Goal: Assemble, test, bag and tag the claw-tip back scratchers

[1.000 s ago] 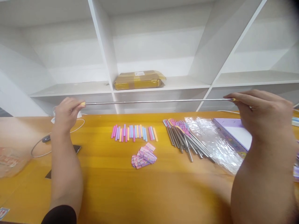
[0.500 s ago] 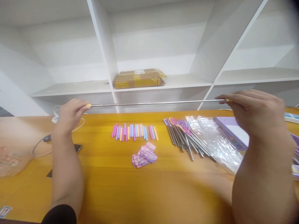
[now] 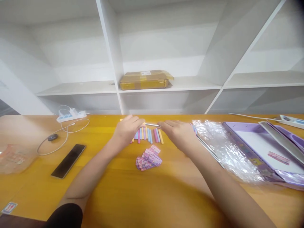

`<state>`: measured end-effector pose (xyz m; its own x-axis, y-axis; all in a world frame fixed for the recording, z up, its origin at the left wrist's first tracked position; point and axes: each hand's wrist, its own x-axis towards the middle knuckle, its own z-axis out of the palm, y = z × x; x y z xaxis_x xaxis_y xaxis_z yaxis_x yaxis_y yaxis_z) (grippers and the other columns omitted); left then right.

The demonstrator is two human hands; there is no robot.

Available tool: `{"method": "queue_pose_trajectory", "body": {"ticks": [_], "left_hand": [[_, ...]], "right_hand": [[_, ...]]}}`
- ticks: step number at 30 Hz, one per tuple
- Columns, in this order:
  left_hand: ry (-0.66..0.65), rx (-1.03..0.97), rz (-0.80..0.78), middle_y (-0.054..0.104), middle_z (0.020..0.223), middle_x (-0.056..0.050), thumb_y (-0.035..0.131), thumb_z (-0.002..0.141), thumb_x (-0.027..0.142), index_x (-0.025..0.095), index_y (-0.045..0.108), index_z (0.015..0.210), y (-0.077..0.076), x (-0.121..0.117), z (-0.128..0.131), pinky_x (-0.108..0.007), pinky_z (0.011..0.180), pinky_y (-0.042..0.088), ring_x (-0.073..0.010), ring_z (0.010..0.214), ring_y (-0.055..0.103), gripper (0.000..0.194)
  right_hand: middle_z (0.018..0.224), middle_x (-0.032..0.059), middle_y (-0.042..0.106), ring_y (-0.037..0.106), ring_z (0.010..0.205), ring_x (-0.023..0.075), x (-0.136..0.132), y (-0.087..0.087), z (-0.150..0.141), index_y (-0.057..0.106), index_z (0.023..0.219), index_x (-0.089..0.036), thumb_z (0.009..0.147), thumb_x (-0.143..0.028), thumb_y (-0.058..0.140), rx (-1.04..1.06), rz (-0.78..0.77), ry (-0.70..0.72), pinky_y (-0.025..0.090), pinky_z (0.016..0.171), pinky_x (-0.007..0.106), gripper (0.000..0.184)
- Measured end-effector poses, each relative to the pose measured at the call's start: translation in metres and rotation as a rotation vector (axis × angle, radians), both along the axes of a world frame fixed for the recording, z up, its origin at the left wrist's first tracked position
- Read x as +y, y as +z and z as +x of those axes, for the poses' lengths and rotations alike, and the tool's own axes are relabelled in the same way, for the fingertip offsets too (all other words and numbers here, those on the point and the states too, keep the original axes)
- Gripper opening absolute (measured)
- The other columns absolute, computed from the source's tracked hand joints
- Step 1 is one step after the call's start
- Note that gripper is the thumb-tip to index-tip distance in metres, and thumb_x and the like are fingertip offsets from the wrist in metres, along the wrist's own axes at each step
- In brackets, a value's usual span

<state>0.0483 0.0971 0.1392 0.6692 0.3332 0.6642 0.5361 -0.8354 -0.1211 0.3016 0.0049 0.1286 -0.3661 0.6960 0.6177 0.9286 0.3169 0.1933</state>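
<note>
A telescopic metal rod spans the short gap between my two closed hands, low over the orange table. My left hand grips its left part, and a bit of yellow shows beyond my fingers. On the other end is my right hand, closed from above, hiding that end. Just beneath and behind my hands lies a row of pink, blue, purple and yellow sticks, partly covered. Nearer me is a pile of small pink-purple printed cards. Metal rods with coloured heads are mostly hidden by my right hand and forearm.
Clear plastic wrapping lies at right beside an open purple box. At left are a black phone, a cable with a dark plug, and a power strip. A taped carton sits on the white shelf behind.
My hands have come together from far apart and dropped lower, and the long extended rod now shows only a short length between them. The view has shifted slightly, revealing more of the purple box.
</note>
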Motion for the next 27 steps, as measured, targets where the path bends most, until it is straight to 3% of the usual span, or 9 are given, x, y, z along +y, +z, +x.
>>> {"method": "queue_pose_trajectory", "body": {"ticks": [12,18,27], "left_hand": [[-0.014,0.027,0.046,0.071,0.084,-0.006,0.046,0.114,0.039,0.021,0.071,0.102,0.005,-0.002,-0.001,-0.034,0.067,0.039,-0.0201,0.08,0.058,0.033],[-0.034,-0.023,0.033,0.072,0.084,-0.006,0.056,0.109,0.034,0.021,0.071,0.102,0.008,-0.008,0.001,-0.034,0.067,0.041,-0.021,0.081,0.06,0.022],[0.13,-0.115,0.106,0.061,0.067,-0.001,0.061,0.086,0.023,0.021,0.057,0.073,0.011,-0.022,0.005,-0.033,0.058,0.033,-0.0179,0.07,0.049,0.014]], "right_hand": [[0.071,0.0013,0.059,0.041,0.059,0.0139,-0.002,0.006,0.003,0.065,0.093,-0.02,0.103,-0.014,0.051,-0.019,-0.039,0.004,0.015,0.06,0.03,0.018],[0.071,0.0008,0.058,0.04,0.06,0.0133,-0.004,0.008,0.005,0.064,0.091,-0.019,0.1,-0.011,0.053,-0.026,-0.021,0.017,0.015,0.06,0.031,0.016],[0.066,-0.0003,0.056,0.032,0.056,0.0131,-0.002,0.003,-0.005,0.065,0.086,-0.018,0.111,-0.02,0.047,-0.045,0.066,0.046,0.014,0.061,0.032,0.031]]}}
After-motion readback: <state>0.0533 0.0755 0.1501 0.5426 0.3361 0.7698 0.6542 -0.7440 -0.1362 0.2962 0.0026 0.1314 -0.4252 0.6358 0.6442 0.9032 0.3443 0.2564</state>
